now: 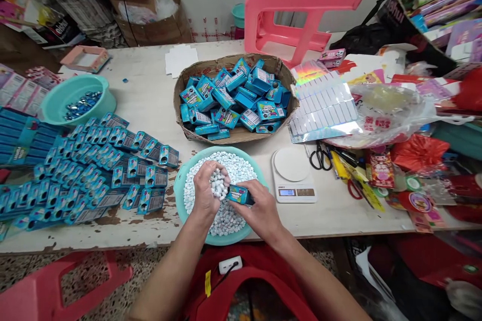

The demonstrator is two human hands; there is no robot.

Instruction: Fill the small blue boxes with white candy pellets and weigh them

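Observation:
My left hand (206, 188) is cupped around a handful of small white candies (219, 184), fingers curled about them. Close beside it, my right hand (262, 206) grips a small blue candy box (239, 194) lying on its side, its left end turned toward the candies. Both hands are above a mint-green basin (179, 194) filled with the same white candies. Whether the box holds any candies, I cannot tell. Behind the basin, a cut-down cardboard box (241, 139) contains many similar blue boxes, jumbled together.
A white digital scale (294, 175) stands right of the basin. Rows of blue boxes (94, 170) fill the left, below a green basin (77, 115) with shiny blue pieces. Scissors (321, 157), a sticker sheet (324, 105) and plastic bags crowd the right. A pink stool (259, 15) rests behind.

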